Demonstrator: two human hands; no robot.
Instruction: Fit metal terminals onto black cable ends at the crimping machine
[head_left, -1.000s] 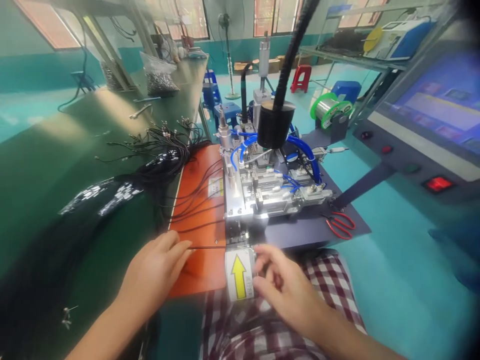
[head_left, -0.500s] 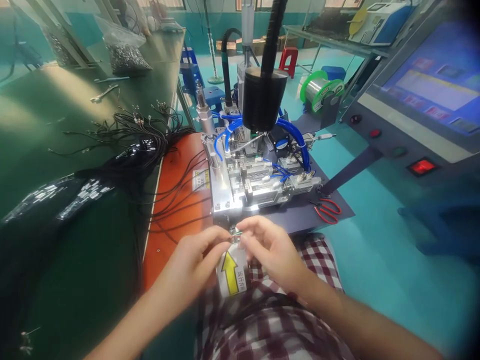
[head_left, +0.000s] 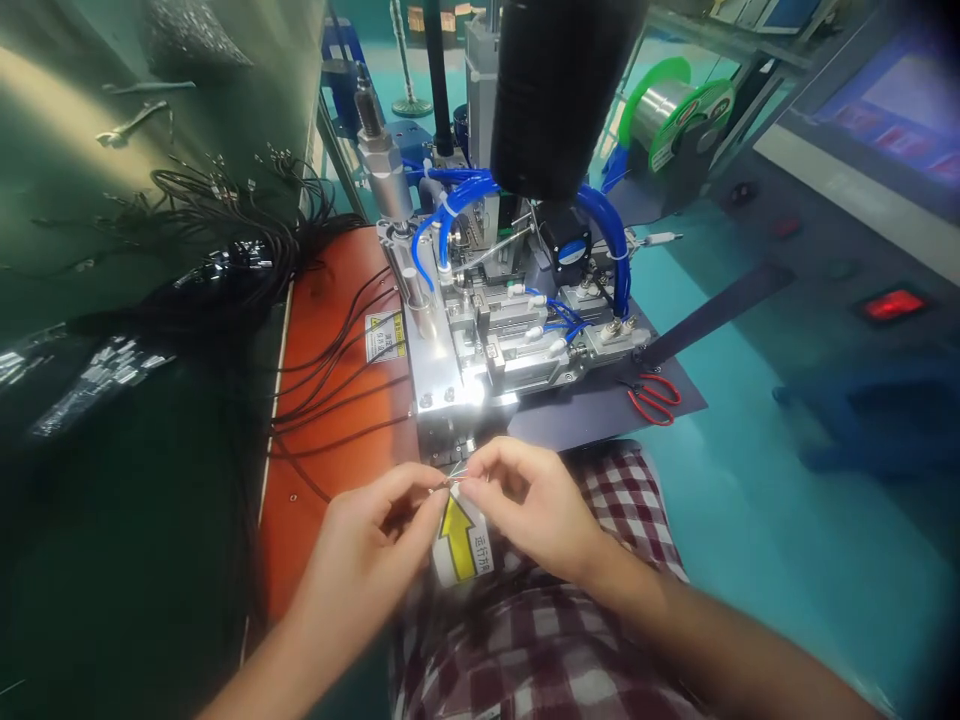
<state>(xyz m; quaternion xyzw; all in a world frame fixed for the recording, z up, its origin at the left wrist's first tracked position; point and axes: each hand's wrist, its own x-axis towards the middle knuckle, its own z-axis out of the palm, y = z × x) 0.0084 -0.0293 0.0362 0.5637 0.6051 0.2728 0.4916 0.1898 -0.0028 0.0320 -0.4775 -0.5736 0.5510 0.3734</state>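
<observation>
My left hand [head_left: 367, 545] and my right hand [head_left: 525, 505] meet in front of a small metal machine [head_left: 480, 340]. Both pinch the thin bare end of a wire [head_left: 450, 483] between thumb and fingertips, just above a white label with a yellow arrow [head_left: 459, 528]. The wire end is tiny and partly hidden by my fingers. Several black wires [head_left: 337, 385] lie across the orange mat [head_left: 330, 440] to the left of the machine.
A heap of black cables [head_left: 202, 260] covers the green bench [head_left: 90, 470] at left. Red-handled scissors [head_left: 654, 397] lie right of the machine. A green solder spool [head_left: 667, 105] stands behind. A console with a red switch [head_left: 889, 303] is at right. Blue hoses [head_left: 600, 230] loop over the machine.
My left hand moved right from the orange mat to meet my right hand at the machine's front. Both now pinch the wire end. My head leaned closer and lower.
</observation>
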